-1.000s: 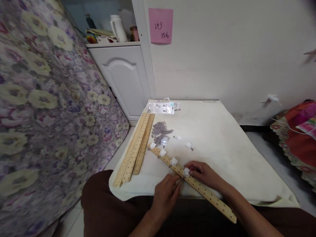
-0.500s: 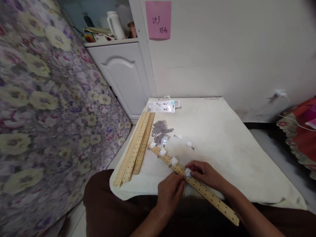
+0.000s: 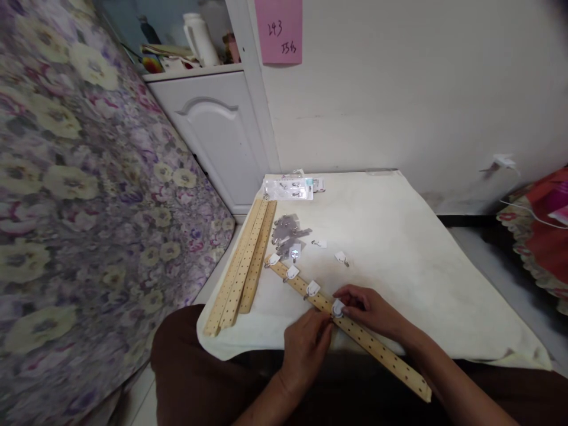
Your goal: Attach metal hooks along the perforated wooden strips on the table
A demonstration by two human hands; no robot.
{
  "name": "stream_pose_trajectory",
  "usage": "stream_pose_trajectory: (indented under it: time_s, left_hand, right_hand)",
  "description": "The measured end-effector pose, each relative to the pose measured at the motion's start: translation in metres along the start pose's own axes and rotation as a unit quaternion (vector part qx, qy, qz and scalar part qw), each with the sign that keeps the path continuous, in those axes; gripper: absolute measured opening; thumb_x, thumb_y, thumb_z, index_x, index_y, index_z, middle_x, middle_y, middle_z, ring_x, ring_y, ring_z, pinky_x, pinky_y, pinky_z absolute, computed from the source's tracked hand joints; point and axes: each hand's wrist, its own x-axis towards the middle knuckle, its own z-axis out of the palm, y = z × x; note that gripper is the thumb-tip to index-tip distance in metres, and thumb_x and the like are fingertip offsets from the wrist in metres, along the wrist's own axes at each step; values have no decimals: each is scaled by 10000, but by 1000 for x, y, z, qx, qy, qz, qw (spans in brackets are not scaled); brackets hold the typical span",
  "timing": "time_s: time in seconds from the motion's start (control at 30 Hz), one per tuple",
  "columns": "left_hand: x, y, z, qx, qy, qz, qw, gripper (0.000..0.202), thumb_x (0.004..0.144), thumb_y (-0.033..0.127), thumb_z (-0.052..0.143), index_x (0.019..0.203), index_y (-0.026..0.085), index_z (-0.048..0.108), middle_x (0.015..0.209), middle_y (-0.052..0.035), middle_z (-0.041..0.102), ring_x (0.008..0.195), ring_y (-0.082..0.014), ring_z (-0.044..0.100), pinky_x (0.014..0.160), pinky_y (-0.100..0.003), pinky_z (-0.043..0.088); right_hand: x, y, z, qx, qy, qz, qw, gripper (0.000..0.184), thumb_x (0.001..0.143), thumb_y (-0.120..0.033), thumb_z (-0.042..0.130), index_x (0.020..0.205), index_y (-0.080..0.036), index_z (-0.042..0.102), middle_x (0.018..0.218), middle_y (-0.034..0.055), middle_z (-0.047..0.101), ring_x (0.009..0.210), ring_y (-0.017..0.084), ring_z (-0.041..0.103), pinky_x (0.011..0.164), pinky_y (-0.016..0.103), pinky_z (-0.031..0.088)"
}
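Observation:
A long wooden strip with rows of holes [image 3: 381,349] lies slantwise across the front edge of the table. Several small white cards with metal pieces sit along its upper part, one of them a white card [image 3: 313,288]. My right hand [image 3: 366,307] pinches another white card [image 3: 338,307] on the strip between thumb and fingers. Just below it, my left hand [image 3: 307,340] is closed at the strip's near edge, by the bottom of that card. Whatever its fingertips grip is too small to make out.
More perforated wooden strips [image 3: 237,266] lie along the table's left side. Beside them is a pile of small clear bags with metal pieces [image 3: 286,234]. Two loose cards, including one card with a metal piece [image 3: 341,258], lie nearby. Clear packaging [image 3: 288,189] rests at the back of the table [image 3: 426,284].
The camera view has shifted slightly. Both hands stay at the same card on the strip, and the card seems turned a little.

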Motion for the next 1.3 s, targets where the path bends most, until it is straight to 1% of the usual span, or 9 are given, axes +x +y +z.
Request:
stream_pose_trajectory:
  time_s: [0.1, 0.37, 0.47, 0.63, 0.8, 0.93, 1.17, 1.3]
  left_hand:
    - [0, 0, 0, -1, -3, -1, 1000, 160, 860, 179, 516, 983, 239, 601, 865, -4, 651, 802, -143, 613, 700, -237, 477]
    - [-1, -2, -1, -13, -4, 4, 1000, 182, 864, 184, 511, 1019, 240, 588, 881, -12, 653, 807, -146, 612, 711, -245, 487]
    - [-1, -3, -1, -12, -7, 1, 1000, 162, 866, 184, 505, 990, 239, 593, 869, -10, 647, 794, -144, 606, 705, -245, 482]
    - [-1, -2, 0, -6, -11, 2, 1000, 115, 880, 205, 491, 912, 228, 600, 825, -5, 634, 766, -137, 595, 678, -235, 462]
    - [0, -2, 0, 6, -17, -12, 1000, 105, 881, 215, 497, 915, 233, 595, 842, 2, 638, 785, -139, 600, 681, -234, 452]
    - [-1, -2, 0, 8, -20, -9, 1000, 109, 883, 208, 490, 914, 234, 592, 846, 3, 636, 793, -139, 598, 698, -239, 452]
    - [-1, -3, 1, 18, -16, 5, 1000, 118, 879, 211, 482, 910, 229, 595, 826, -10, 638, 777, -145, 594, 672, -235, 461]
    - [-1, -3, 0, 11, -16, -6, 1000, 125, 866, 195, 495, 927, 232, 597, 836, -7, 636, 778, -146, 591, 689, -242, 467]
  right_hand:
    - [0, -1, 0, 12, 1, 2, 1000, 232, 782, -214, 587, 1013, -201, 612, 766, -1, 587, 711, 149, 540, 639, 272, 425]
    - [1, 3, -1, 29, -3, 6, 1000, 260, 762, -241, 617, 1020, -207, 616, 733, -11, 563, 658, 134, 507, 596, 259, 406]
    - [1, 3, -2, 31, -7, 7, 999, 261, 762, -233, 612, 1022, -208, 616, 729, -11, 565, 653, 134, 508, 588, 257, 405]
    - [1, 2, -1, 21, 0, 4, 1000, 224, 763, -229, 602, 985, -208, 626, 733, -7, 579, 689, 148, 529, 620, 268, 423]
    - [0, 2, -1, 23, -2, 11, 1000, 210, 760, -230, 605, 969, -210, 623, 723, -12, 585, 678, 147, 531, 614, 268, 420]
    - [0, 1, -1, 18, 0, 6, 1000, 193, 762, -216, 602, 954, -211, 619, 713, -16, 575, 662, 139, 521, 602, 262, 410]
    - [2, 4, 0, 30, 2, 16, 999, 253, 757, -242, 621, 1008, -212, 610, 729, -13, 573, 662, 143, 528, 606, 269, 422]
    - [2, 6, -1, 32, 1, 16, 999, 254, 760, -253, 626, 1011, -213, 613, 743, -10, 572, 672, 141, 525, 616, 273, 422]
